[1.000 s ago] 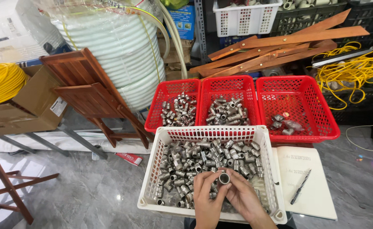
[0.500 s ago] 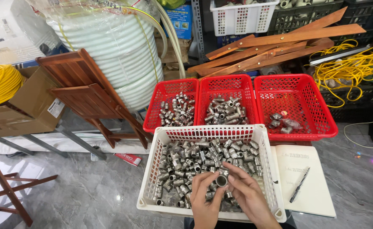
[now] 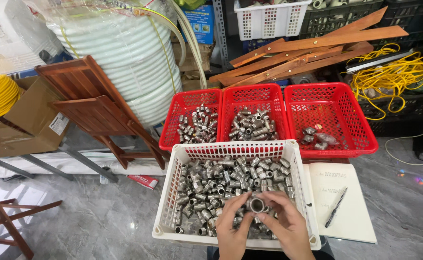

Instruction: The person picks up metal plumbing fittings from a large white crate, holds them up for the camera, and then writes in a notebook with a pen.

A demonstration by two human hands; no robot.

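Left hand [image 3: 231, 230] and right hand [image 3: 282, 225] meet over the near side of the white plastic lattice basket [image 3: 181, 159]; fingertips of both pinch one short silver metal pipe fitting [image 3: 256, 205], open end up, just above the heap of like fittings [image 3: 216, 180]. Far side, left to right: three red plastic baskets [image 3: 264, 94], each with fittings. Right of white basket: open notebook [image 3: 353, 212], black pen [image 3: 335, 208] on it.

Over a white basket [image 3: 173, 192] heaped with metal pipe fittings, the left hand [image 3: 231, 230] and right hand [image 3: 285, 225] together pinch one round fitting [image 3: 256, 205], while three red baskets [image 3: 254, 96] stand just behind and a notebook [image 3: 346, 212] with a pen [image 3: 335, 208] lies to the right.
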